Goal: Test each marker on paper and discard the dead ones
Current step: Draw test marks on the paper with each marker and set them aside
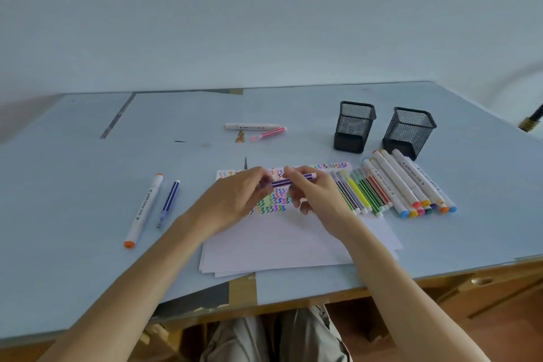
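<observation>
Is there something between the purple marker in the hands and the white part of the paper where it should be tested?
Nothing visible stands in the way. Both hands hold the purple marker just above the paper, over the scribbles. The bare white part lies directly below and nearer the person.

Dark print with small arrowheads runs along the white marker [252, 127] at upper centre, the orange-capped marker [143, 210] at left, and the white markers [411, 182] at right; none of it is legible.
</observation>
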